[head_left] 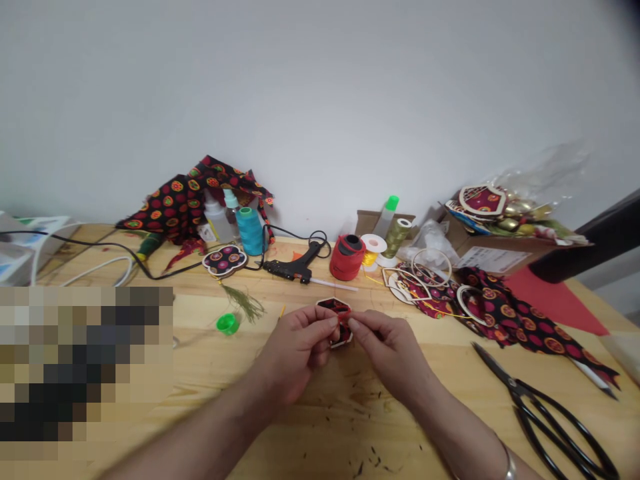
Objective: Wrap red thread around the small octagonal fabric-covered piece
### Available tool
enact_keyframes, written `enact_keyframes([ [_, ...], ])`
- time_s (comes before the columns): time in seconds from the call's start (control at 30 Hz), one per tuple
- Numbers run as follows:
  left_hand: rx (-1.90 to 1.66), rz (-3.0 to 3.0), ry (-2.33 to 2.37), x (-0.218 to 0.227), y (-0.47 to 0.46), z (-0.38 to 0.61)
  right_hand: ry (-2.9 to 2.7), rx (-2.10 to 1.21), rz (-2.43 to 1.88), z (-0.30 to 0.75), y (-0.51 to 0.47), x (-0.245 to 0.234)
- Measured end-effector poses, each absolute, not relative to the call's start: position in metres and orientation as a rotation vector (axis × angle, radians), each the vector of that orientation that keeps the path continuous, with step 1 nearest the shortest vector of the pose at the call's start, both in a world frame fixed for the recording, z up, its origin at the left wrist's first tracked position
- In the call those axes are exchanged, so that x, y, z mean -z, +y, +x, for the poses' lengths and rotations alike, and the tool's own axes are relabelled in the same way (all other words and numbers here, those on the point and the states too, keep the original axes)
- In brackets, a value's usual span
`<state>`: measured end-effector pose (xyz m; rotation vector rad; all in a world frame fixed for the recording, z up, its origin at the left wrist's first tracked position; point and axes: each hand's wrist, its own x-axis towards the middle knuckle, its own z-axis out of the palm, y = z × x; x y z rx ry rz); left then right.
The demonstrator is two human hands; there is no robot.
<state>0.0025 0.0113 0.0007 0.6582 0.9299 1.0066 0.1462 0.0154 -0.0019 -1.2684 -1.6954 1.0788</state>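
Note:
Close together in the middle of the table, my left hand point(305, 340) and my right hand point(387, 350) both have thumb and forefinger closed in a pinch. Between the fingertips runs what looks like red thread point(344, 313), thin and hard to make out. Right behind the fingers is a small ornament point(341, 341) with dark red patterned fabric and a pale wooden edge, partly covered by my left hand. Beyond it stands a red thread spool point(347, 259). A black glue gun point(295, 267) with a clear stick lies behind my left hand.
Large black scissors point(520, 390) lie at right. A green cap point(227, 324) and a tasselled ornament point(225, 259) sit left, near a blue thread cone point(251, 233) and bottles. Fabric, wooden rings and a filled cardboard box point(493, 257) crowd the right rear. The lower left is pixelated.

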Motion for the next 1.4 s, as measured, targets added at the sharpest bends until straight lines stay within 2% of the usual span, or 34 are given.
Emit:
enact_keyframes([
  [0.33,-0.948,0.693,0.934,0.0007,0.0098,0.0025,-1.408,-1.334,-1.062,0.1435,0.0187,0.0016],
  [0.63,-0.874,0.738,0.924,0.0039,0.0083,0.0035,-1.310,-1.302,-1.196,0.1450,0.0200,0.0007],
  [0.97,-0.838,0.992,1.072,0.0021,0.0078,0.0039,-1.095,-1.588,-1.163,0.1419,0.0194,0.0029],
  [1.4,-0.796,1.013,1.155,-0.0029,0.0069,0.0062,-1.378,-1.285,-1.329,0.1453,0.0197,-0.0013],
])
